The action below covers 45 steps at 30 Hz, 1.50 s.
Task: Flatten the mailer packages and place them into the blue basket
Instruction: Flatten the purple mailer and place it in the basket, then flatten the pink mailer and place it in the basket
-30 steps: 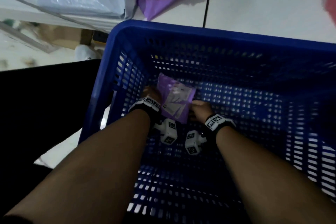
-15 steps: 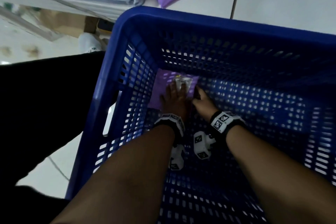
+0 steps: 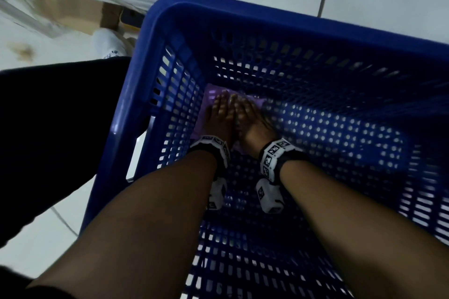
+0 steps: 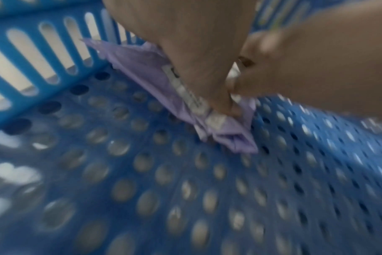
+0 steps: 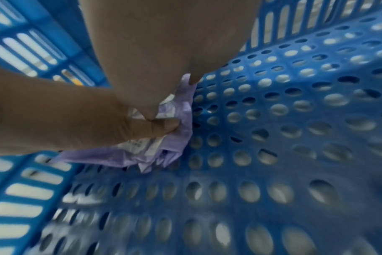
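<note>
Left hand (image 3: 220, 116), right hand (image 3: 247, 120) — fingers straight, pressing purple mailer (image 3: 207, 104) onto blue basket (image 3: 155, 39) floor.

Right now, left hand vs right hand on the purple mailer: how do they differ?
The left hand lies nearer the basket's slotted side wall; the right hand lies toward the open floor. In the right wrist view, the left hand's thumb crosses under the right hand. Both press flat, fingers straight, side by side on the purple mailer, on the blue basket's floor.

purple mailer (image 3: 208, 97) mostly hidden under both hands, its white label (image 4: 191, 96) print blurred, basket (image 3: 155, 31) right side cut off
</note>
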### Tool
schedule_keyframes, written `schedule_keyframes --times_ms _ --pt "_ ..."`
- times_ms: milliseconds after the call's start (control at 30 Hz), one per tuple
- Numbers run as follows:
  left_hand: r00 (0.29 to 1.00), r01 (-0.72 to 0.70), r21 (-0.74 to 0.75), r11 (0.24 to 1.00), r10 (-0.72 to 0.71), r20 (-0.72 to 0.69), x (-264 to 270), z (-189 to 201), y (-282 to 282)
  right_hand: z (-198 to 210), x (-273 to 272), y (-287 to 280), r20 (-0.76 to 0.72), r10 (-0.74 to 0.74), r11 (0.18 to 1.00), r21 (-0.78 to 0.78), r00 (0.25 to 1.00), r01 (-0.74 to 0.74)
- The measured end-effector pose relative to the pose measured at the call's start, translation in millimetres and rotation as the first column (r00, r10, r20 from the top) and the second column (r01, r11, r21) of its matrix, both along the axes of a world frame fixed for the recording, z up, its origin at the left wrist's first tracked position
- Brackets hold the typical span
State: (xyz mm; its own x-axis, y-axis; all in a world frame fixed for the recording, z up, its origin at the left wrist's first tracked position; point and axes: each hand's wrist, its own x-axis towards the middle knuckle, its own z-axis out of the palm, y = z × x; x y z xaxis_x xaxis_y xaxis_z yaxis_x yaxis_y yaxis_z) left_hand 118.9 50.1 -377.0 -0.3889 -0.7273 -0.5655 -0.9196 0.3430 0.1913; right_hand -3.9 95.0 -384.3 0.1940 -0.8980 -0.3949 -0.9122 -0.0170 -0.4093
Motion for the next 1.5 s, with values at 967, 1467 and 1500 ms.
schedule_keyframes --times_ms 967,1467,1500 --pt "0.941 0.137 -0.516 0.845 -0.274 -0.198 -66 198 -33 234 -74 -12 -0.214 -0.122 0.96 -0.273 0.969 0.06" --pt "0.791 0.182 -0.605 0.775 -0.481 -0.379 -189 290 5 309 -199 78 -0.177 -0.453 0.829 -0.444 0.874 0.34" --pt "0.778 0.22 -0.574 0.789 -0.497 -0.385 -201 291 9 306 -210 85 -0.193 -0.476 0.835 -0.405 0.858 0.372"
